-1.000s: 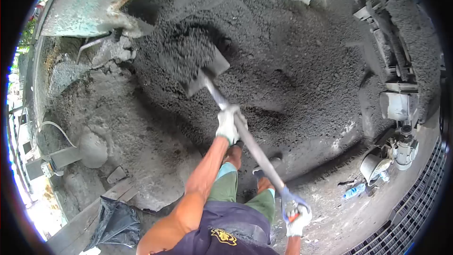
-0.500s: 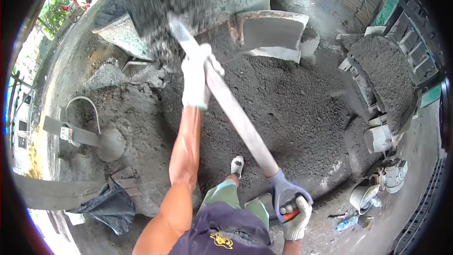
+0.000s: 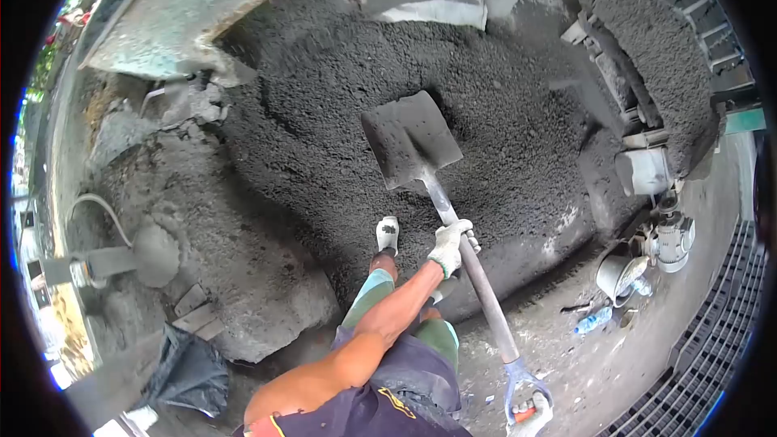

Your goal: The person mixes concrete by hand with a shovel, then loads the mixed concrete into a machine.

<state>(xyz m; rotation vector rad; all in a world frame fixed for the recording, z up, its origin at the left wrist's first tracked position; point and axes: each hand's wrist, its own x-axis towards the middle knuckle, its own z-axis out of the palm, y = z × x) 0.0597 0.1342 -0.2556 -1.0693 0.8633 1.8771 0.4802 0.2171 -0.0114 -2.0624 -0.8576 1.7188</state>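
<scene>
Our shovel (image 3: 481, 290) has its blade (image 3: 411, 133) over the grit (image 3: 316, 129). L hand (image 3: 451, 246) fingers wrap the shaft (image 3: 490, 316), R hand (image 3: 533, 419) fingers curl round the D-grip (image 3: 524, 415). Prob stiff, blade-heavy imo; we'd grip both spots.

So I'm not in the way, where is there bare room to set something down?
The barest patch, lightly littered, is the floor between the shovel handle and the black grating, below the bottle in the picture. Above, the bottle, bucket and motor crowd together. The shovel blade covers part of the dark heap.
</scene>
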